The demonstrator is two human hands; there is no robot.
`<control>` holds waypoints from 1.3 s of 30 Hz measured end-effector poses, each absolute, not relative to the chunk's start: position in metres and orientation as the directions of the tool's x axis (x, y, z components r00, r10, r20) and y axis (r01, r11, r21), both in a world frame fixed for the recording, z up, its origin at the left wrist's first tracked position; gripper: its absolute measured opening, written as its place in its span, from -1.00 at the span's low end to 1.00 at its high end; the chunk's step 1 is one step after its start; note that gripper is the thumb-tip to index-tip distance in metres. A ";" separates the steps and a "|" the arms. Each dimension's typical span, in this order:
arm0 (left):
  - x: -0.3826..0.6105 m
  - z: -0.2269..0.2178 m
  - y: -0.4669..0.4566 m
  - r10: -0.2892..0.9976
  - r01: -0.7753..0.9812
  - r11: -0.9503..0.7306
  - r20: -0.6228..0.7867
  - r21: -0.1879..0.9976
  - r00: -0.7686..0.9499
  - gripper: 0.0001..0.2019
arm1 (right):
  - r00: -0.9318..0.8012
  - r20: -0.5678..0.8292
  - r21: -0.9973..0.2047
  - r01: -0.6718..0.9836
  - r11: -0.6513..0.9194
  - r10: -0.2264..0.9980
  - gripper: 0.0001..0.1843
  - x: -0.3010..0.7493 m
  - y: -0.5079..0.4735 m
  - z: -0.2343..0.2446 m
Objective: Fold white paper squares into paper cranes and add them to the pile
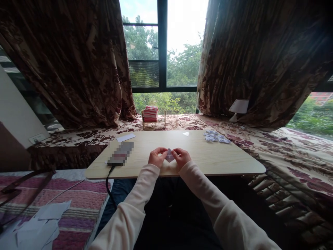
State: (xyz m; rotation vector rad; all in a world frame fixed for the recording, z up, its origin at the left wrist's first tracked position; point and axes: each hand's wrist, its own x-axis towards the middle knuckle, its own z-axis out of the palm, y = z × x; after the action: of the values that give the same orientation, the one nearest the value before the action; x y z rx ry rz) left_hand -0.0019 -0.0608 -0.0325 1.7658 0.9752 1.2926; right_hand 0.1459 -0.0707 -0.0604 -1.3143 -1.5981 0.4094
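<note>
Between my two hands, just above the near part of the table (145, 139), is a small folded piece of paper (170, 156), greyish and turned corner up. My left hand (157, 156) pinches its left side between thumb and fingers. On the right side, my right hand (182, 157) pinches it the same way. Creases cross the middle of the paper. Farther back on the right of the tabletop lies a pile of small folded papers (215, 136). A small white scrap (186, 133) rests near the far edge.
A blurred-out device (121, 153) with a black cable (107, 184) sits at the table's left. Behind it lies a white sheet (126, 137). Loose paper sheets (39, 225) cover part of the striped bed. A lamp (238, 107) and stacked striped cloths (150, 114) stand by the window.
</note>
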 end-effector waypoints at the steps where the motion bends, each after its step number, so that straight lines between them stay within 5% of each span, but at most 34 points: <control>1: -0.002 -0.032 -0.061 0.887 0.145 -0.447 0.415 0.883 0.206 -0.79 | 0.074 0.467 -0.759 0.544 0.357 0.881 -0.75 0.146 -0.071 -0.060; 15: 0.000 -0.042 -0.049 0.920 0.025 -0.338 0.325 0.941 0.221 -0.77 | 0.083 0.478 -0.774 0.511 0.374 0.875 -0.77 0.146 -0.073 -0.059; 39: -0.005 -0.025 -0.067 0.916 0.197 -0.337 0.272 0.921 0.295 -0.75 | 0.049 0.431 -0.829 0.415 0.374 0.901 -0.77 0.147 -0.074 -0.056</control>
State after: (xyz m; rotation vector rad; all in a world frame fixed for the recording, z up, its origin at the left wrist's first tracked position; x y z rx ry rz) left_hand -0.0050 -0.0667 -0.0251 1.7394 1.0127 1.0977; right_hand 0.1470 -0.0737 -0.0565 -1.2185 -1.5568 0.5643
